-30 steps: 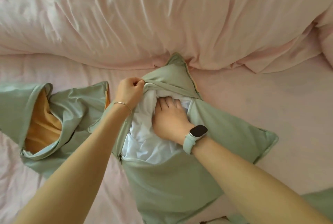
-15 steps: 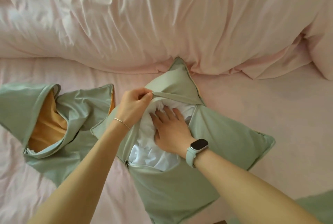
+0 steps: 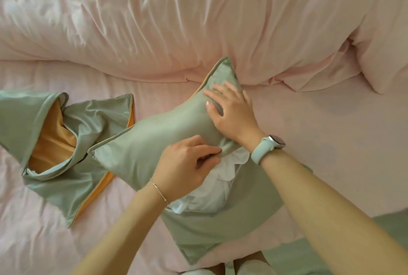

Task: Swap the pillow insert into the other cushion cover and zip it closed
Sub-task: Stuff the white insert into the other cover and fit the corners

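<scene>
Head view, 1 of 1.
- Cushion cover (image 3: 167,140): green, mid bed (image 3: 320,133), opening on near side, not yet zipped.
- Insert (image 3: 212,195): white, mostly inside, bulging out at the gap.
- Step, as judged: tuck insert fully in, draw edges together w/ no fabric caught, then zip.
- Left hand (image 3: 187,168): fingers curled, pinching cover edge at gap.
- Right hand (image 3: 231,111): fingers spread flat, pressing cover's far corner; holds nothing.
- Spare cover (image 3: 66,142): left, empty, orange lining showing.

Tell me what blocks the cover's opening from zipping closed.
White insert bulges out of the green cover through the open gap, between its two edges. The left hand pinches the upper edge; the right hand presses flat on top.
</scene>
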{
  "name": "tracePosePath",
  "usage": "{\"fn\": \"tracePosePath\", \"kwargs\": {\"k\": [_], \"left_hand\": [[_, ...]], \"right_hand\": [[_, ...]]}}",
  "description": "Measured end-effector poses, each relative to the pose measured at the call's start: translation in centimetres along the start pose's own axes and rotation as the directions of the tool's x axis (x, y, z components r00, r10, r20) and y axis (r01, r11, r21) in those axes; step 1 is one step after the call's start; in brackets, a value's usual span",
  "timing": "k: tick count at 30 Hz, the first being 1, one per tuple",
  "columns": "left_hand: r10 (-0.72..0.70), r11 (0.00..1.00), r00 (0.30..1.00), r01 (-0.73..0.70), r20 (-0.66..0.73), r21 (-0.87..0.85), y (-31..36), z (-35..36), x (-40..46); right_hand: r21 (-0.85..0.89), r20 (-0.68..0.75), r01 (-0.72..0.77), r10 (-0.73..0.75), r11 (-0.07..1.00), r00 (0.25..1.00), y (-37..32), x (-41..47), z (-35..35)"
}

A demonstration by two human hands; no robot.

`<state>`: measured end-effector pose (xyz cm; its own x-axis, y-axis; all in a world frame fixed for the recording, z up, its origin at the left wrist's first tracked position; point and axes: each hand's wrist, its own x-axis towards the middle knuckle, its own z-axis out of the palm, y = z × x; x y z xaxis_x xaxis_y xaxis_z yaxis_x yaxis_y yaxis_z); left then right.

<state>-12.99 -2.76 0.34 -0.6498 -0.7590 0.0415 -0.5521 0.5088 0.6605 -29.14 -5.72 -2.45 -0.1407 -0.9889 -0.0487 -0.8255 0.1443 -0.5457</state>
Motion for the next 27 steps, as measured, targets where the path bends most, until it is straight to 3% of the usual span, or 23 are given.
{"fn": "tracePosePath", "kwargs": {"k": [2,4,5,6,8,11,14,17,19,21,25,27], "left_hand": [[-0.116,0.984,0.991,0.106,-0.063,-0.144,-0.7,-1.4,0.3],[-0.194,0.981,0.961,0.192,-0.199,-0.031,-2.5,-3.0,1.1],[-0.258,0.961,0.948,0.271,-0.187,0.047,-3.6,-3.6,1.6],[-0.374,0.921,0.925,0.379,-0.071,0.09,-4.5,-4.1,2.1],[-0.519,0.851,0.809,0.518,0.276,0.082,-5.4,-4.8,2.7],[-0.513,0.847,0.693,0.502,0.506,0.172,-6.2,-4.9,3.4],[-0.546,0.82,0.614,0.531,0.57,0.214,-6.0,-4.3,3.9],[-0.609,0.764,0.556,0.602,0.566,0.231,-5.7,-3.3,4.3],[-0.652,0.74,0.565,0.619,0.505,0.263,-5.7,-2.6,4.3],[-0.662,0.749,0.642,0.593,0.387,0.297,-5.3,-1.8,3.9],[-0.61,0.789,0.768,0.565,0.198,0.242,-5.0,-0.8,3.0],[-0.598,0.79,0.795,0.564,0.101,0.242,-5.6,-0.5,2.9]], "right_hand": [[-0.011,0.051,-0.021,0.021,1.0,0.998,0.1,-0.7,1.3],[-0.035,-0.077,0.03,-0.032,0.999,0.996,-0.1,-1.8,1.5],[-0.039,-0.145,0.055,-0.061,0.998,0.988,-0.1,-2.3,1.4],[-0.028,-0.196,0.079,-0.083,0.996,0.977,0.0,-3.0,1.3],[0.06,-0.207,0.106,-0.092,0.993,0.974,0.4,-4.5,1.0],[0.297,-0.049,-0.028,0.045,0.954,0.998,1.2,-6.6,0.5],[0.504,0.138,-0.315,0.285,0.804,0.949,2.0,-6.9,0.3],[0.489,0.337,-0.443,0.306,0.751,0.89,3.4,-4.9,-0.3],[0.452,0.472,-0.519,0.299,0.725,0.829,4.7,-3.3,-0.8],[0.446,0.571,-0.574,0.276,0.687,0.773,5.7,-2.4,-1.3],[0.534,0.614,-0.606,0.222,0.59,0.757,6.7,-1.1,-0.8],[0.446,0.602,-0.593,0.265,0.67,0.753,6.6,-0.5,-0.1]]}}
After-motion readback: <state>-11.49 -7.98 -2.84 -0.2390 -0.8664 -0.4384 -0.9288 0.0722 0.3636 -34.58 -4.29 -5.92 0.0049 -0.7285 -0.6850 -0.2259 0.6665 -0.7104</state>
